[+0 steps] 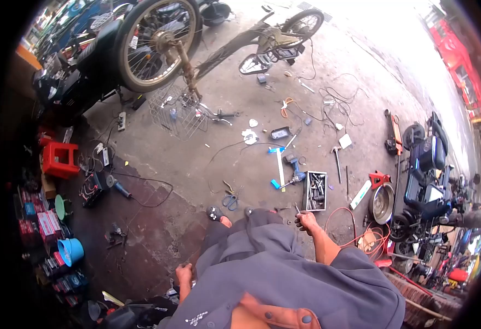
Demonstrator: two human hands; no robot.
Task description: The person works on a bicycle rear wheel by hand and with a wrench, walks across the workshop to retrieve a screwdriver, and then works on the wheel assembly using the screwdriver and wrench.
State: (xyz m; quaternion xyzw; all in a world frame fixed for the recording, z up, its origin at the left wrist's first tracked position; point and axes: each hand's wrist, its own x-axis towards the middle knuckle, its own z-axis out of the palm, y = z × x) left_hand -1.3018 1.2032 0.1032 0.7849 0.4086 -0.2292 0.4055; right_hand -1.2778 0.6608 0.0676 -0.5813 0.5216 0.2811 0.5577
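Note:
My right hand is closed on a slim metal piece, too small to identify. Just above it lies a grey box of metal sockets and tool parts. A blue cordless drill rests left of this box, next to a strip with blue ends. Scissors with dark blue handles lie on the floor by my foot. My left hand hangs low beside my body with its fingers curled; whatever it may hold is hidden.
A tricycle with a large spoked wheel and wire basket stands ahead. A red stool, angle grinder and blue bucket are left. Rightward are a hammer, metal rim, red hose and dark scooter.

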